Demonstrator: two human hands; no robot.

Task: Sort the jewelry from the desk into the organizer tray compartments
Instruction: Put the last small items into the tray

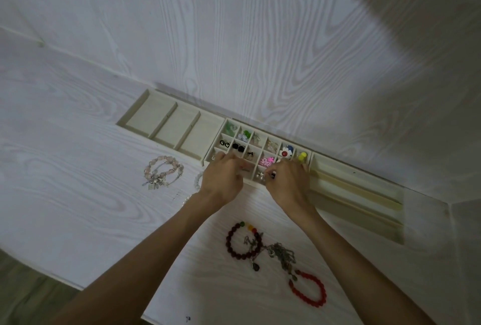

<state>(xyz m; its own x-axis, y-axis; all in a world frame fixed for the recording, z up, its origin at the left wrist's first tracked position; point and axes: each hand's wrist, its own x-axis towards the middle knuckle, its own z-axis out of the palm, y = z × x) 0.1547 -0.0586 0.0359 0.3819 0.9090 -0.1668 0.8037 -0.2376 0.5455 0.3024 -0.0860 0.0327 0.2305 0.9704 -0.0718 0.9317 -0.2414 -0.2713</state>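
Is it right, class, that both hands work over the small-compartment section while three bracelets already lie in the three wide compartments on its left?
Not quite. The head view shows the three wide compartments empty; the bracelets, such as the pink one and the red one, lie on the desk. Both hands are indeed over the small compartments.

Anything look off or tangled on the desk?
Yes. The dark red bracelet lies snarled with a dull metal chain near the desk's front. The three wide tray sections hold nothing, while bracelets sit loose on the desk. Nothing looks spilled or broken.
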